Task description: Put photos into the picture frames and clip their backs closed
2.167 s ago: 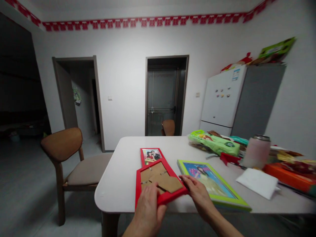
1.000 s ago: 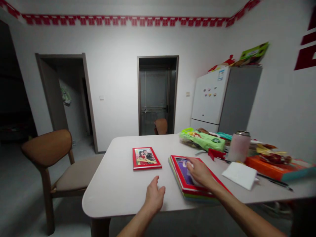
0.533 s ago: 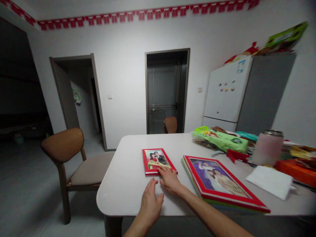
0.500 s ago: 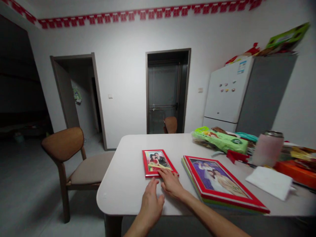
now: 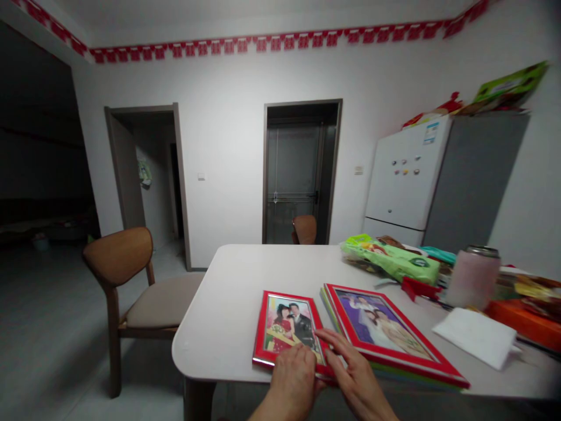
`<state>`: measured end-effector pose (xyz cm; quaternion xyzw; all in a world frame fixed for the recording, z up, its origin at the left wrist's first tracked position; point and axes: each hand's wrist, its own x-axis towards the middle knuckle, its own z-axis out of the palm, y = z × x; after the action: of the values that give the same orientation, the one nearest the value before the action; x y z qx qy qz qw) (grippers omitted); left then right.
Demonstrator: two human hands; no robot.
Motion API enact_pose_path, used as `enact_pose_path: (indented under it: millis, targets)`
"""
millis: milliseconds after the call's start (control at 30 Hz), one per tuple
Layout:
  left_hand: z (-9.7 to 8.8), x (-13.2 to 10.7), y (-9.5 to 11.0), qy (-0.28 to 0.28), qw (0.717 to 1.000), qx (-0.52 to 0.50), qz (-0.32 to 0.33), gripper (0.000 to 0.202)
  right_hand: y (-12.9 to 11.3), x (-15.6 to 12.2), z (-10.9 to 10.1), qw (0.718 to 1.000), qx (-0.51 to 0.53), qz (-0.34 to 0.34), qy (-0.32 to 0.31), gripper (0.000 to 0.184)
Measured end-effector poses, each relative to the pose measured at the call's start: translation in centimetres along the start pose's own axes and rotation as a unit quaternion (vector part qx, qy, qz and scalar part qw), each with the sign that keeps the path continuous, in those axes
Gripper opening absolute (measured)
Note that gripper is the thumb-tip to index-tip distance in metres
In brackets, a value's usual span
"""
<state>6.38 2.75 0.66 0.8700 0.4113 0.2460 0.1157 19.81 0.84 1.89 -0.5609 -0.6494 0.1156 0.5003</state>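
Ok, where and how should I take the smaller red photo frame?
Probably pinch the smaller red photo frame by its near edge, from the front: it is thin and picture up, and that edge sits close to the front of the table. The larger red frame crowds its right side.

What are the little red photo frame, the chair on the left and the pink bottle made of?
The little red photo frame: maybe plastic or painted wood, glossy, with bright glints along its edges.
The chair: probably wood, smooth and softly shiny brown; its pale seat looks matte, perhaps fabric.
The pink bottle: body unclear, cloudy-looking; its top seems metal, silvery.
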Motion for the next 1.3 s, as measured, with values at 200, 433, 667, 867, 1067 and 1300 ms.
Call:
enact_pose_path:
  millis: [200,433,667,867,1067,1300]
  targets:
    - [-4.2,-0.7,-0.4,0.076,0.996,-0.051,-0.020,0.028,-0.6,1.4,0.6,0.996,0.070,0.034,0.053,0.037]
    - [-7.2,-2.9,-2.1,0.281,0.884,-0.363,-0.095,0.021,-3.0,0.8,4.4,0.993,0.033,-0.073,-0.082,0.040]
    - [-4.9,-5.3,-5.5,0.289,0.767,-0.537,-0.200,0.058,-2.0,-0.8,5.7,0.973,-0.091,-0.143,-0.154,0.034]
    - [-4.4,-7.0,-6.8,0.228,0.879,-0.348,-0.233,0.058,-1.5,-1.8,4.5,0.958,-0.168,-0.173,-0.152,0.031]
    - [-3.4,-7.7,-6.6,0.181,0.940,-0.175,-0.232,0.056,-1.0,-2.4,3.5,0.957,-0.176,-0.177,-0.147,0.026]
    - [-2.3,-8.3,-7.1,0.140,0.966,-0.070,-0.204,0.053,-0.4,-2.9,3.1,0.950,-0.197,-0.164,-0.177,0.028]
